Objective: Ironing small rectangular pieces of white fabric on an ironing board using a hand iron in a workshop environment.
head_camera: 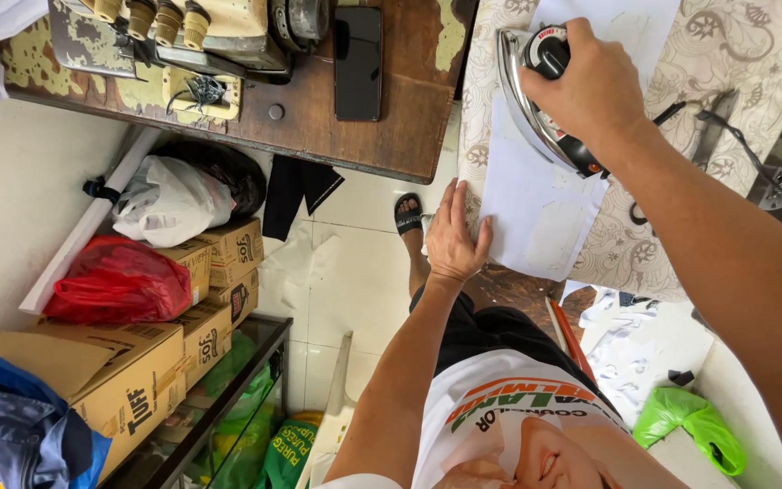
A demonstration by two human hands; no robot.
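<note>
**Iron in your right hand, left hand flat on the white cloth**

Your right hand (590, 86) is wrapped tight around the black handle of the clothes iron (536, 100), fingers curled over the top, with the red dial showing just past your knuckles. The iron sits tilted, its shiny metal soleplate facing left, resting on the white cloth (536, 204). Its dark cord (726, 136) trails off to the right across the patterned ironing cover (753, 63).

Your left hand (454, 235) lies flat and spread, fingers together and stretched forward, gripping nothing. It presses down on the near left edge of the white cloth, where the cloth meets the edge of the patterned cover. The two hands are near each other, with the cloth running between them.

Going outward: left of the ironing surface stands a worn wooden table (382, 136) with a sewing machine (183, 36) and a black phone (357, 63) lying flat on it. Below your left hand, a foot in a black sandal (408, 215) stands on the pale tiled floor (346, 281). Against the left wall are stacked cardboard boxes (201, 299), with a red plastic bag (119, 281) and a white plastic bag (169, 199) on top of them. A green plastic bag (690, 426) lies at lower right, beside scraps of white fabric (631, 349).
</note>
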